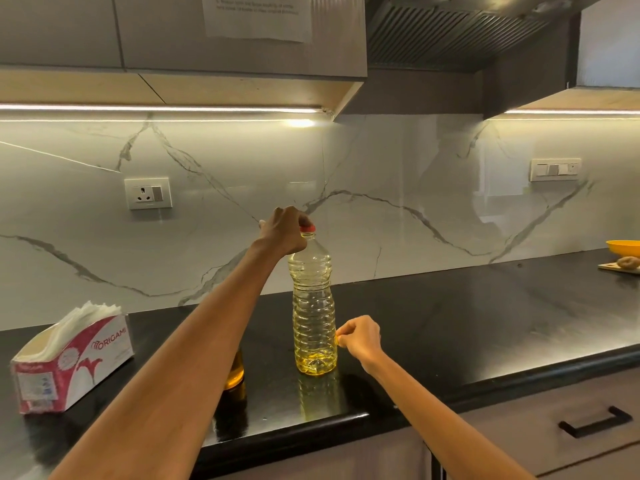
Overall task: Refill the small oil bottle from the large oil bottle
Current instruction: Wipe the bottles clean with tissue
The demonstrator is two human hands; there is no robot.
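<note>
The large bottle (314, 306) stood upright on the black counter (485, 306) near its front edge, holding yellow oil. The left hand (282, 233) reached over its top, fingers curled round the red cap (308, 229), so that only the cap's right side and lower rim showed. The right hand (358, 337) sat at about 3 o'clock from the bottle's lower body, its fingers loosely curled with the thumb and fingertips touching or just beside the plastic wall; whether they pinched anything could not be told. The small bottle (236, 370) stood at about 8 o'clock from the large one, mostly hidden behind the left forearm, showing only a sliver of amber side. A tissue box (74, 362) sat farther off at 9 o'clock. At 2 o'clock, cut off by the frame edge, were a yellow bowl (623, 248) and a board (618, 266) bearing something brown, too small to identify.
</note>
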